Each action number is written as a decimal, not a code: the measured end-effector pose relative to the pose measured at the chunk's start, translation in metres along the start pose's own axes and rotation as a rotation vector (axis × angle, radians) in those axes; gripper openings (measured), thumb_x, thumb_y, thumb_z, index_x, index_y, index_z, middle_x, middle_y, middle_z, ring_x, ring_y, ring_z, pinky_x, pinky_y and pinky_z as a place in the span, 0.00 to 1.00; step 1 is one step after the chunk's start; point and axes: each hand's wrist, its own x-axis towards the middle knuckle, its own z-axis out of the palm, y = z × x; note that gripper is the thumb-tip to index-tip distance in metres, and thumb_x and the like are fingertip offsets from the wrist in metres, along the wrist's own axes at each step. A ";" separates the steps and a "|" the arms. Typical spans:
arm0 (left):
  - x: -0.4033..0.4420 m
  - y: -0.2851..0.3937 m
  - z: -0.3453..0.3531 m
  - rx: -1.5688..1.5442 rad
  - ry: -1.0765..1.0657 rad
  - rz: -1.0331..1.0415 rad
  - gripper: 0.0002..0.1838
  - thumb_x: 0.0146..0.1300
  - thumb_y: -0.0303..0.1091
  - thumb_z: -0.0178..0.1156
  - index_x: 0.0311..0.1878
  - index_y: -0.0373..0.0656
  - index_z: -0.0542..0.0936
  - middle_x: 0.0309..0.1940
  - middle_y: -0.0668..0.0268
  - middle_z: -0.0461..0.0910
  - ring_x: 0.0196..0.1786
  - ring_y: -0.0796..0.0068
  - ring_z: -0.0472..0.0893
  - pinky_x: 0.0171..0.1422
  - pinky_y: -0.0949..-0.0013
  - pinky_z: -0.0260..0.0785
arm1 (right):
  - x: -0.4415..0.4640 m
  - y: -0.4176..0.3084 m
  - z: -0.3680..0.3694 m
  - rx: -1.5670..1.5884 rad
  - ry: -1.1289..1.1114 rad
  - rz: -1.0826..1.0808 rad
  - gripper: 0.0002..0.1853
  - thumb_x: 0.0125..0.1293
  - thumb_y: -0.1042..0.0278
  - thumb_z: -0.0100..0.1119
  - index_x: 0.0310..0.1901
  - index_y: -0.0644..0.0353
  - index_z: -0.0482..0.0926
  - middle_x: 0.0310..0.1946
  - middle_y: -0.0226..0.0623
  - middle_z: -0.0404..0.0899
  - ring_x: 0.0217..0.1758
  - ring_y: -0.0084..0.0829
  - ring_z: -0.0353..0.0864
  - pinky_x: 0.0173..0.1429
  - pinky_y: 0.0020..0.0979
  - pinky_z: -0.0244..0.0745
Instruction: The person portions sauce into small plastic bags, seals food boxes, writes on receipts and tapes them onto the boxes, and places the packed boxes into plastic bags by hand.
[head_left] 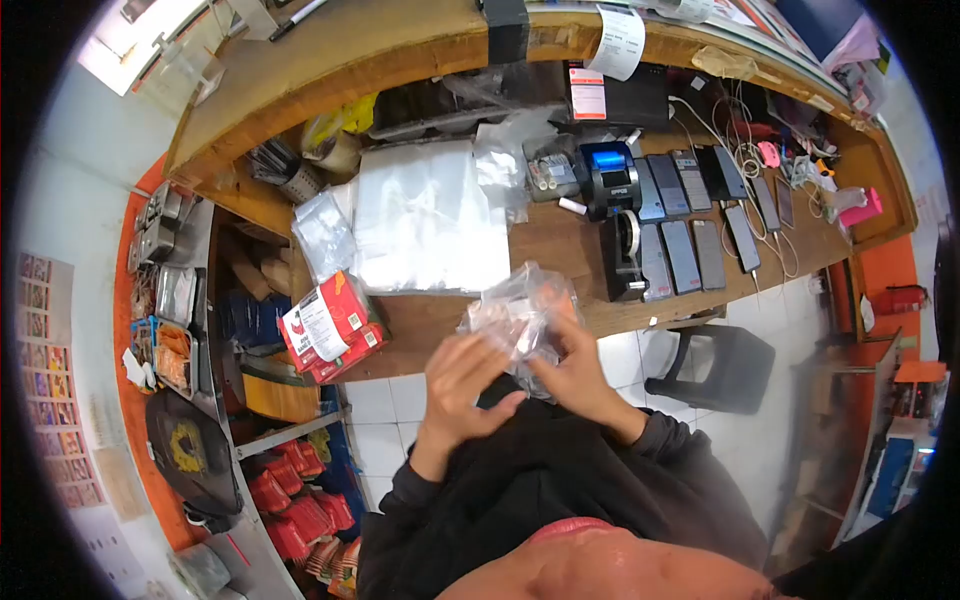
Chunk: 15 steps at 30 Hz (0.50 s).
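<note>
A white tiled floor (375,402) is installed. A wooden desk (562,245) is topped by a raised ledge (400,45). A grey stool (718,370) is positioned beside the desk. The walls (85,180) are painted pale, with orange lower sections (882,262).

Shop, rows of phones (681,258), small printer (607,180)

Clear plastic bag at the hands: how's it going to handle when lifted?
Likely floppy: the clear plastic bag is creased and bunched up by the left hand and right hand. Possibly slippery, given its glossy surface. The film looks thin, so probably light, though its contents are hard to make out.
</note>
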 end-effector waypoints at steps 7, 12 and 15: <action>-0.042 -0.108 0.110 0.000 -0.053 -0.209 0.35 0.31 0.34 0.73 0.51 0.42 0.78 0.52 0.59 0.76 0.56 0.51 0.69 0.60 0.55 0.61 | -0.002 -0.027 -0.023 -0.049 -0.064 0.036 0.14 0.56 0.72 0.68 0.43 0.65 0.79 0.39 0.40 0.80 0.46 0.30 0.79 0.53 0.31 0.72; -0.076 -0.140 0.134 0.015 -0.241 -0.184 0.17 0.43 0.30 0.64 0.41 0.45 0.80 0.29 0.62 0.77 0.35 0.59 0.73 0.51 0.58 0.63 | 0.009 -0.011 -0.123 -0.470 -0.021 0.149 0.23 0.51 0.61 0.72 0.47 0.63 0.79 0.44 0.41 0.80 0.49 0.35 0.78 0.55 0.33 0.71; -0.054 -0.111 0.119 -0.234 -0.100 -0.353 0.12 0.46 0.31 0.63 0.37 0.45 0.81 0.24 0.61 0.77 0.31 0.60 0.74 0.49 0.58 0.63 | 0.006 0.057 -0.155 -0.653 -0.322 0.235 0.42 0.44 0.58 0.76 0.63 0.57 0.68 0.64 0.44 0.65 0.66 0.43 0.66 0.68 0.38 0.63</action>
